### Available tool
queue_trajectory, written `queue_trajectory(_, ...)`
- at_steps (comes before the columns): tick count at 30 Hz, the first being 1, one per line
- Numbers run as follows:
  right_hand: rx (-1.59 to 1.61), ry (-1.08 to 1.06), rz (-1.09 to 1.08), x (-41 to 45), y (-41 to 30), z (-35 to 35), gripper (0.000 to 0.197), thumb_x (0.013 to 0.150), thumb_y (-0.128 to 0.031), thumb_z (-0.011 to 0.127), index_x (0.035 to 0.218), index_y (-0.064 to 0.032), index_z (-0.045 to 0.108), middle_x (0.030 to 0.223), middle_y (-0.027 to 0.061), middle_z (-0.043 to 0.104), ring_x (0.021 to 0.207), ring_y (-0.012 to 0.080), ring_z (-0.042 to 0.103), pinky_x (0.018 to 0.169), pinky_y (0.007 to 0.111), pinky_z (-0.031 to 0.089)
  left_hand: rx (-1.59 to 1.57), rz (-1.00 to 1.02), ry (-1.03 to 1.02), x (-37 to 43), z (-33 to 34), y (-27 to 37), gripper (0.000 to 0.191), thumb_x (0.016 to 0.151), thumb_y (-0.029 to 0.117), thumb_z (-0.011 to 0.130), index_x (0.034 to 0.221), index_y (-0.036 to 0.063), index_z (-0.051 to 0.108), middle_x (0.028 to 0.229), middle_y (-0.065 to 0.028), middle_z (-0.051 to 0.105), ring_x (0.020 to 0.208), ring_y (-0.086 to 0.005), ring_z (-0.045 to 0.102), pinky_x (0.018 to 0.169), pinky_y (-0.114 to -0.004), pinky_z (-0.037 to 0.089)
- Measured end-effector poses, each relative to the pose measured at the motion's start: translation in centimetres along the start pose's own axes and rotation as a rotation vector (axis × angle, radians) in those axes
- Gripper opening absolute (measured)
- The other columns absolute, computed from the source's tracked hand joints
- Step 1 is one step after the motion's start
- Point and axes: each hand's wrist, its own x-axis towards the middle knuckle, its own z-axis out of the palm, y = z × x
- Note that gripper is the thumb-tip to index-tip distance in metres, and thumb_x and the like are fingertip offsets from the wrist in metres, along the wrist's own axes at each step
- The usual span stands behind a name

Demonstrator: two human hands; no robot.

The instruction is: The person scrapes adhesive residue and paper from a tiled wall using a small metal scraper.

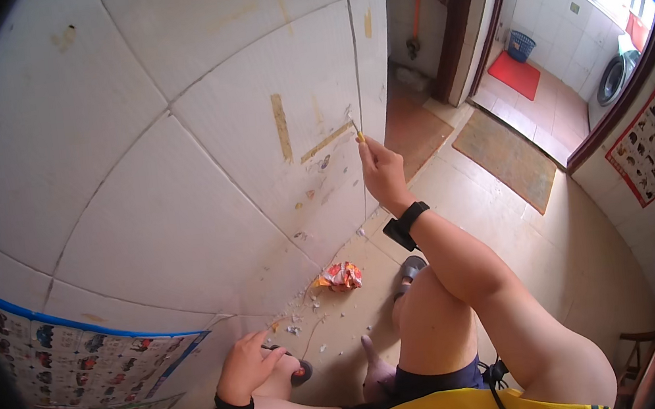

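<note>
My right hand [383, 168] grips a small yellow-handled tool [360, 136] with a thin metal tip. That tip meets the white tiled wall [210, 175] at the right end of a slanting strip of brownish adhesive residue [327, 143]. To the left runs an upright residue strip [282, 128]; smaller stains and torn bits mark the tile below. My left hand [248, 362] rests on my left knee, holding nothing, its fingers slightly apart.
A crumpled red and white wrapper [341, 277] lies on the floor among paper scraps [294, 330] along the wall's foot. A blue-edged picture poster [98, 360] hangs low at left. At right, a brown mat [508, 155] lies before a doorway; beyond stand a blue basket [520, 45] and a washing machine [612, 80].
</note>
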Motion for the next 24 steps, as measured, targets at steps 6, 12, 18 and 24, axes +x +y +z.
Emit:
queue_trajectory(6,-0.003,0.033,-0.049,0.4,-0.7,0.2,0.019,0.097,-0.019,0.057,0.105,-0.0035,0.066,0.057,0.0187,0.05,0.045,0.0258,0.047,0.048,0.034,0.04,-0.011,-0.037,-0.011,-0.2,0.2,-0.2,0.048,0.081,0.03,0.073,0.112,-0.0062,0.063,0.106,-0.0264,0.065,0.098,-0.0427,0.061,0.087,-0.044,0.05)
queue_trajectory(12,0.008,0.027,-0.031,0.6,-0.1,0.2,0.018,0.096,-0.018,0.058,0.103,-0.0036,0.066,0.057,0.0191,0.049,0.045,0.0275,0.046,0.048,0.034,0.039,-0.04,0.015,0.016,0.1,0.1,0.1,0.049,0.08,0.029,0.074,0.112,-0.0074,0.063,0.105,-0.0268,0.065,0.098,-0.0426,0.062,0.087,-0.044,0.05)
queue_trajectory(18,0.028,0.019,-0.03,0.3,-0.4,0.2,0.019,0.097,-0.017,0.057,0.104,-0.0028,0.066,0.055,0.0154,0.048,0.044,0.0174,0.043,0.047,0.031,0.039,-0.034,-0.072,-0.046,-0.1,0.4,-0.4,0.05,0.08,0.029,0.074,0.113,-0.0068,0.063,0.107,-0.0269,0.065,0.101,-0.0424,0.061,0.089,-0.043,0.05)
queue_trajectory(24,0.059,0.018,0.02,1.2,-1.0,0.0,0.023,0.097,-0.018,0.057,0.111,-0.0023,0.067,0.057,0.0079,0.045,0.05,0.0103,0.04,0.049,0.027,0.037,0.001,-0.006,0.018,0.0,0.0,0.0,0.05,0.08,0.03,0.073,0.113,-0.0065,0.063,0.106,-0.0271,0.065,0.1,-0.0426,0.061,0.088,-0.044,0.05)
